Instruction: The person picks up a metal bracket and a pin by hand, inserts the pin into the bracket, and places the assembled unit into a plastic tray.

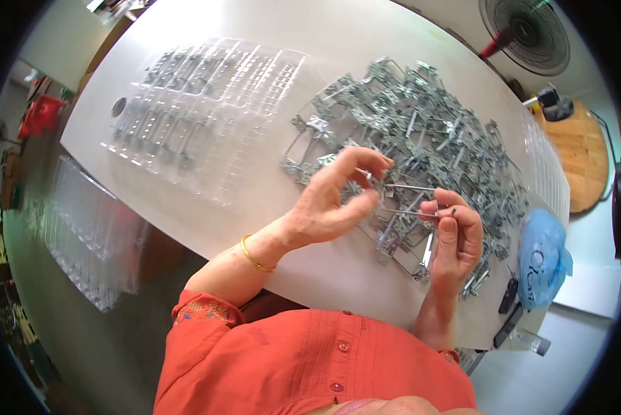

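Between my two hands is a metal part with two thin parallel rods, held above the near side of a large heap of similar metal parts. My left hand has its thumb and index finger curled round the part's left end. The fingers of my right hand are closed on its right end. To the left of the heap, a clear plastic tray lies on the white table, with rows of metal parts in its upper and left compartments.
Stacked clear trays stand left of the table, and more lie at its right edge. A blue plastic bag, a black phone and a clear bottle are at the right. A fan stands behind.
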{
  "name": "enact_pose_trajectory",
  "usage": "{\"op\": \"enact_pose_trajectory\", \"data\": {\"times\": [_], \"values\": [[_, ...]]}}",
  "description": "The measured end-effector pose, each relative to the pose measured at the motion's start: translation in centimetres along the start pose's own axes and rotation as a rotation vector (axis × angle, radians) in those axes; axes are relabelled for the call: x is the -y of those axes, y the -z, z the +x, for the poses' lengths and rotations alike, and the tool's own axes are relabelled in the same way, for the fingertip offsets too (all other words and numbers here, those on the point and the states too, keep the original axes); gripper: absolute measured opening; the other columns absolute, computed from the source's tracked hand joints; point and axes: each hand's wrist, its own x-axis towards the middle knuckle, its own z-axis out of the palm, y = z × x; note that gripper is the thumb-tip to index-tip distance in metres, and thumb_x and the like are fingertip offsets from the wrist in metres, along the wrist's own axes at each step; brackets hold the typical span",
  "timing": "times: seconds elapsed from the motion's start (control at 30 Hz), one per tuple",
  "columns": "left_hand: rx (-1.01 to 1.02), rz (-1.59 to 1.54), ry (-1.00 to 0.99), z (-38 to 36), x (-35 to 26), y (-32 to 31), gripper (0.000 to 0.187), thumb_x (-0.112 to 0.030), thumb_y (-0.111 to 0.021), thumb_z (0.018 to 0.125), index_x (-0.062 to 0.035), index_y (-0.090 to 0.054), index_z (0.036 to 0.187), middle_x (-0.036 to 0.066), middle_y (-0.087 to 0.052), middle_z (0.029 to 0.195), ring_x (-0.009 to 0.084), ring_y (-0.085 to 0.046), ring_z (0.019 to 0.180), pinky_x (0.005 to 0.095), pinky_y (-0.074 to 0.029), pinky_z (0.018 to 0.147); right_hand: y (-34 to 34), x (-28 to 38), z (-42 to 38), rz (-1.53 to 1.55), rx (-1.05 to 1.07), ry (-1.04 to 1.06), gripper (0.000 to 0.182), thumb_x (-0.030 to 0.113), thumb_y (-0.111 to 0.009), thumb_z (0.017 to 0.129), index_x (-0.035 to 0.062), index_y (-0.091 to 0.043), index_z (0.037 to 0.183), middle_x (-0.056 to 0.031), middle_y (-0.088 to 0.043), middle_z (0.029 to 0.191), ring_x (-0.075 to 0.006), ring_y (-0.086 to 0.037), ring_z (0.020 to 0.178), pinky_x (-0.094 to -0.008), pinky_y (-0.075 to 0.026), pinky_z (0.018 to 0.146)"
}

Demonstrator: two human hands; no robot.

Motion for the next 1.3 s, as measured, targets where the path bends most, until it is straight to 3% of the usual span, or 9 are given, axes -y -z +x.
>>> {"op": "enact_pose_trajectory", "data": {"times": [0.17, 0.37, 0.6, 0.8, 0.87, 1.03, 1.1, 1.2, 1.3], "values": [[-0.042, 0.153, 0.117, 0.0, 0.2, 0.2, 0.023, -0.001, -0.061, 0.094, 0.0008, -0.062, 0.117, 0.006, -0.064, 0.112, 0.0129, -0.06, 0.102, 0.0286, -0.049, 0.091, 0.3, 0.0, 0.1, -0.003, 0.013, -0.003, 0.008, 0.005, -0.058, 0.104, -0.0015, -0.058, 0.108, -0.0231, -0.063, 0.126, -0.0198, -0.07, 0.098, -0.0357, -0.06, 0.087], [0.044, 0.27, 0.03, 0.2, -0.1, 0.0, 0.008, -0.005, -0.069, 0.093, -0.0003, -0.067, 0.1, 0.005, -0.065, 0.095, 0.0126, -0.06, 0.085, 0.0279, -0.05, 0.077, 0.5, -0.1, -0.1, 0.006, 0.046, -0.009, 0.009, 0.004, -0.058, 0.103, -0.0019, -0.057, 0.109, -0.0228, -0.063, 0.125, -0.0199, -0.069, 0.098, -0.0352, -0.06, 0.088], [0.088, 0.277, -0.012, 0.0, 0.1, -0.4, 0.007, -0.002, -0.071, 0.09, -0.0019, -0.067, 0.097, 0.005, -0.066, 0.085, 0.0147, -0.063, 0.075, 0.0303, -0.051, 0.065, 0.6, -0.4, -0.2, 0.033, 0.053, 0.013, 0.009, 0.005, -0.059, 0.103, -0.0015, -0.058, 0.11, -0.0231, -0.063, 0.125, -0.0201, -0.07, 0.095, -0.0344, -0.06, 0.084], [0.029, 0.277, 0.015, -0.1, 0.3, -0.3, 0.007, -0.004, -0.071, 0.091, -0.0017, -0.065, 0.094, 0.007, -0.066, 0.084, 0.0164, -0.063, 0.074, 0.0308, -0.051, 0.066, 0.3, -0.1, 0.2, -0.128, -0.063, 0.081, 0.01, 0.008, -0.056, 0.105, 0.0015, -0.058, 0.112, -0.024, -0.051, 0.143, -0.018, -0.069, 0.089, -0.0316, -0.06, 0.079], [0.013, 0.299, 0.013, 0.0, 0.1, 0.0, 0.008, -0.006, -0.07, 0.094, -0.0008, -0.065, 0.096, 0.005, -0.066, 0.084, 0.0134, -0.062, 0.075, 0.0305, -0.052, 0.068, -0.1, 0.2, 0.2, -0.154, -0.115, 0.113, 0.01, 0.007, -0.054, 0.105, 0.0016, -0.057, 0.112, -0.0229, -0.051, 0.141, -0.016, -0.067, 0.088, -0.0299, -0.058, 0.075], [-0.204, 0.062, 0.273, 0.4, -1.7, 0.0, 0.011, -0.009, -0.067, 0.099, 0.0015, -0.065, 0.098, -0.001, -0.063, 0.085, 0.0036, -0.057, 0.078, 0.0238, -0.05, 0.068, -1.9, 1.3, -1.9, -0.055, 0.176, -0.055, 0.007, 0.002, -0.057, 0.102, 0.0029, -0.059, 0.108, -0.0177, -0.061, 0.118, -0.0147, -0.065, 0.085, -0.027, -0.054, 0.07], [-0.239, 0.137, 0.263, 0.8, -3.1, 0.4, 0.011, -0.009, -0.067, 0.099, 0.0014, -0.065, 0.098, -0.002, -0.063, 0.084, 0.003, -0.057, 0.078, 0.0222, -0.05, 0.068, -3.2, 0.5, -3.3, -0.192, 0.359, -0.053, 0.006, 0.0, -0.063, 0.098, 0.0014, -0.062, 0.104, -0.0147, -0.065, 0.107, -0.0154, -0.065, 0.084, -0.0275, -0.054, 0.07], [-0.31, 0.229, 0.239, 1.0, -3.6, 2.0, 0.01, -0.009, -0.068, 0.099, 0.0012, -0.066, 0.099, -0.002, -0.065, 0.085, 0.0022, -0.057, 0.078, 0.0194, -0.048, 0.066, -5.5, 0.2, -5.0, -0.118, 0.54, -0.076, 0.007, 0.0, -0.067, 0.095, 0.0002, -0.065, 0.102, -0.0125, -0.068, 0.098, -0.0168, -0.066, 0.08, -0.0287, -0.054, 0.069], [-0.472, 0.441, 0.073, 1.4, -4.6, 5.4, 0.01, -0.008, -0.068, 0.098, 0.0007, -0.068, 0.094, -0.001, -0.067, 0.082, 0.0026, -0.057, 0.075, 0.0201, -0.048, 0.065, -6.8, -1.0, -7.0, 0.111, 0.713, -0.268, 0.009, 0.001, -0.069, 0.094, 0.0004, -0.066, 0.102, -0.011, -0.068, 0.094, -0.0171, -0.067, 0.076, -0.0298, -0.054, 0.064]]}}
